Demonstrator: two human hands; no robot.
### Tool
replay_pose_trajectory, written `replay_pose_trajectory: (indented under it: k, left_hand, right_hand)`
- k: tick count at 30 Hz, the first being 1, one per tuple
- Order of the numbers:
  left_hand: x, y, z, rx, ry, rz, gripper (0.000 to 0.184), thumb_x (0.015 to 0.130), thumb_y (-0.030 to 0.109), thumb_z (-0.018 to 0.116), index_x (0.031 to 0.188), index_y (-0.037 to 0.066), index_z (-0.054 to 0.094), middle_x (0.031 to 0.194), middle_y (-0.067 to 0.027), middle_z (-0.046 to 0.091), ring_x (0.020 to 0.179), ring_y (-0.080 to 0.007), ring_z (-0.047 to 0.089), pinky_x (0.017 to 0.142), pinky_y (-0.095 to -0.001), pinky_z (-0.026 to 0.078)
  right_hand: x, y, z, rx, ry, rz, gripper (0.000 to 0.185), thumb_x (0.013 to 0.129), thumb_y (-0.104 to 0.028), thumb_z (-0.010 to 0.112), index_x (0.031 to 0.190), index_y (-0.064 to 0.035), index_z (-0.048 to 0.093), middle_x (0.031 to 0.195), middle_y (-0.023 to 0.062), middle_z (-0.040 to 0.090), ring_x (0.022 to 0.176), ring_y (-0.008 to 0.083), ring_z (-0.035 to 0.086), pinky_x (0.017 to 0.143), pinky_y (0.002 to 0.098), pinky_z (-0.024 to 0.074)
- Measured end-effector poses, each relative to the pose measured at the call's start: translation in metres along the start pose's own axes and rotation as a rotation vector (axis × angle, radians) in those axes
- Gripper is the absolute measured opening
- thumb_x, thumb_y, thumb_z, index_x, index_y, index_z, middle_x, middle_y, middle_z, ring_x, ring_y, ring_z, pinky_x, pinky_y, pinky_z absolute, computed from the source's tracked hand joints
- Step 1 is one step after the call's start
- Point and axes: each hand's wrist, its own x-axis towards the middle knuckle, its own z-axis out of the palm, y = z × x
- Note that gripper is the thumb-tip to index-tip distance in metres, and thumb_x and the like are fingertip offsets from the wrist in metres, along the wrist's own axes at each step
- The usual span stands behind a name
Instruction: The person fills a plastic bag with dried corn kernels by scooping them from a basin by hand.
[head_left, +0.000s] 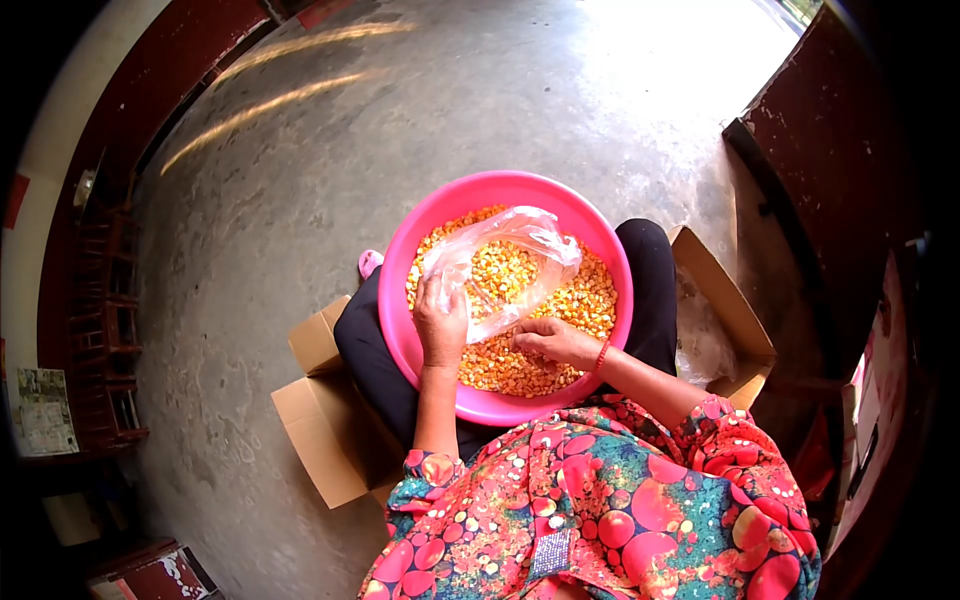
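Observation:
A clear plastic bag [545, 235] lies spread in a pink basin [398, 340], its mouth forming a loop with corn kernels [503, 270] showing inside it. Loose yellow-orange kernels also surround the bag. My left hand [440, 320] is closed on the bag's left edge, fingers bunched in the film. At the lower right of the loop, my right hand [560, 341] is low over the kernels, its fingers curled together beside the bag's edge. What those fingertips hold, if anything, is hidden. The basin rests on my lap between my knees.
Open cardboard boxes stand on both sides: one on the left [325, 430], and one on the right [735, 300] with clear plastic inside. A pink shoe [370, 262] shows left of the basin. Wooden chairs [105, 330] line the left wall. Concrete floor [270, 220] stretches ahead.

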Motion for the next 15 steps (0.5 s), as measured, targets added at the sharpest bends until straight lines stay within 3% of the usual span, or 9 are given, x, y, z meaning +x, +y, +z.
replay_pose_trajectory:
  k: [5,8,10,15]
  left_hand:
    - [0.002,0.007,-0.001,-0.028,0.001,-0.01,0.034,0.07,-0.002,0.057,0.104,-0.005,0.055,0.105,-0.0216,0.056,0.099,-0.0363,0.054,0.086,-0.0388,0.044]
    - [0.002,0.008,-0.001,-0.027,-0.004,-0.016,0.035,0.071,-0.003,0.056,0.106,-0.003,0.055,0.105,-0.0204,0.057,0.099,-0.0357,0.054,0.086,-0.0383,0.044]
    - [0.002,0.008,-0.001,-0.016,-0.007,-0.013,0.036,0.071,-0.004,0.055,0.107,-0.002,0.055,0.105,-0.0199,0.057,0.1,-0.0355,0.054,0.086,-0.0381,0.044]
    - [0.003,0.008,-0.003,-0.028,-0.003,0.002,0.035,0.072,-0.006,0.052,0.106,-0.003,0.055,0.104,-0.0202,0.057,0.099,-0.0354,0.054,0.086,-0.0385,0.044]
  right_hand:
    - [0.005,0.012,-0.001,-0.246,0.028,-0.143,0.028,0.088,-0.03,0.052,0.084,-0.0043,0.06,0.058,-0.0022,0.046,0.052,0.0046,0.044,0.046,0.0196,0.0359]
    - [-0.003,-0.008,0.001,0.032,-0.098,0.026,0.028,0.089,-0.032,0.051,0.078,-0.0073,0.057,0.056,-0.004,0.043,0.046,0.0046,0.038,0.041,0.021,0.0298]
    - [-0.001,-0.018,0.003,0.276,-0.15,0.003,0.028,0.09,-0.033,0.049,0.073,-0.0115,0.051,0.053,-0.0064,0.037,0.041,0.0035,0.03,0.037,0.021,0.0218]
    - [0.031,-0.047,0.007,0.477,-0.065,-0.156,0.027,0.091,-0.032,0.048,0.072,-0.0135,0.048,0.052,-0.008,0.033,0.04,0.0025,0.025,0.036,0.0193,0.0181]
